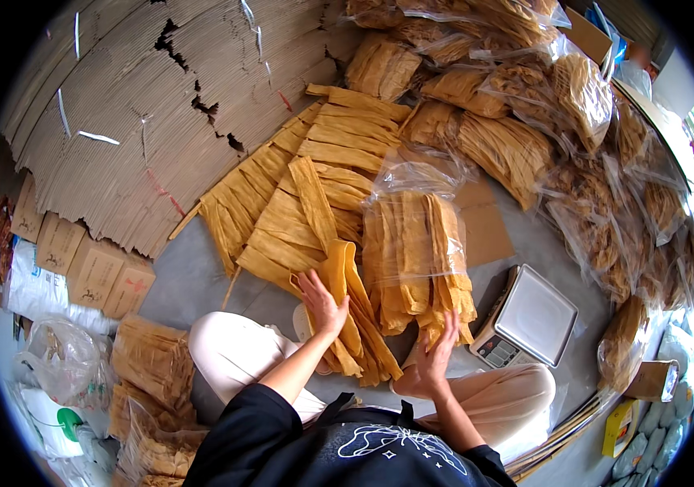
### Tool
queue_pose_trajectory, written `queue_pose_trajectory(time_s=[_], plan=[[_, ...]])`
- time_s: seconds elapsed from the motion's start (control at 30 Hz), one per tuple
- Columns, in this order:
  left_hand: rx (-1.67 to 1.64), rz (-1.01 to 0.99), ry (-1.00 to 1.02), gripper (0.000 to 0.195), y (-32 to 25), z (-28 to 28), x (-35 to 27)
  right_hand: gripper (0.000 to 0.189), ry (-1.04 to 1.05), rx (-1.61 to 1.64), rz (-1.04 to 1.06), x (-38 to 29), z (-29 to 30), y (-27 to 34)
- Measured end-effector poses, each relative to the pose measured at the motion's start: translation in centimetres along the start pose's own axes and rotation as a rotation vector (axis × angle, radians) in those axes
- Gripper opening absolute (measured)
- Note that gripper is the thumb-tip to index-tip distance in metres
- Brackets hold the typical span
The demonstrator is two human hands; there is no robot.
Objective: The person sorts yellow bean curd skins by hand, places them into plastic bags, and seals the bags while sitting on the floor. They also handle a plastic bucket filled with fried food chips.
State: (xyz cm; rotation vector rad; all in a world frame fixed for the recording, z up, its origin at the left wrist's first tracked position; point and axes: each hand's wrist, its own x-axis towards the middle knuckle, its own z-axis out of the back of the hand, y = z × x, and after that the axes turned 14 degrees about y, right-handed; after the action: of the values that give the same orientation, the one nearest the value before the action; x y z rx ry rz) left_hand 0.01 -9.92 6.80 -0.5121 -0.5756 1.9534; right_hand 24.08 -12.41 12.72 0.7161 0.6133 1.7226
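My left hand [325, 307] lies against a loose folded strip [339, 274] of yellow-brown dried sheet, which looks like tofu skin. Its fingers are extended rather than wrapped around the strip. To the right, a bundle of the same strips [411, 243] sits partly inside a clear plastic bag [423, 176], its lower ends sticking out. My right hand [439, 350] is at those lower ends, fingers spread and seemingly touching them. More loose strips [377, 359] hang down between the hands. Beyond my left hand, overlapping strips [289, 216] are spread in rows on the floor.
A digital scale [535, 316] stands right of my knee. Stacked flattened cardboard [109, 122] rises at the left, with small cartons [94, 268] below. Bagged bundles [505, 140] are heaped along the right; others [152, 365] lie by my left knee. A cardboard piece [485, 228] lies behind the scale.
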Motion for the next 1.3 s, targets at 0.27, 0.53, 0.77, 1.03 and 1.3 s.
queue_pose_trajectory(time_s=[0.27, 0.53, 0.77, 1.03, 1.3], plan=[[-0.425, 0.456, -0.009, 0.107, 10.1, -3.4, 0.7, 0.050, 0.578, 0.103, 0.039, -0.9, -3.5, 2.5], [-0.403, 0.452, 0.239, 0.107, 9.1, -2.7, 0.1, 0.051, 0.611, 0.110, 0.126, 2.8, -9.0, 2.4], [-0.383, 0.519, 0.313, 0.091, 8.8, -2.8, 0.2, 0.051, 0.855, 0.010, 0.044, 6.6, -14.8, -1.8], [-0.397, 0.564, 0.345, 0.088, 10.8, -5.1, 0.0, 0.054, 0.618, -0.329, 0.031, 4.5, -14.5, 2.7], [-0.363, 0.573, 0.361, 0.087, 10.0, -5.1, 0.2, 0.045, 0.588, 0.113, -0.176, 5.4, -15.8, 1.3]])
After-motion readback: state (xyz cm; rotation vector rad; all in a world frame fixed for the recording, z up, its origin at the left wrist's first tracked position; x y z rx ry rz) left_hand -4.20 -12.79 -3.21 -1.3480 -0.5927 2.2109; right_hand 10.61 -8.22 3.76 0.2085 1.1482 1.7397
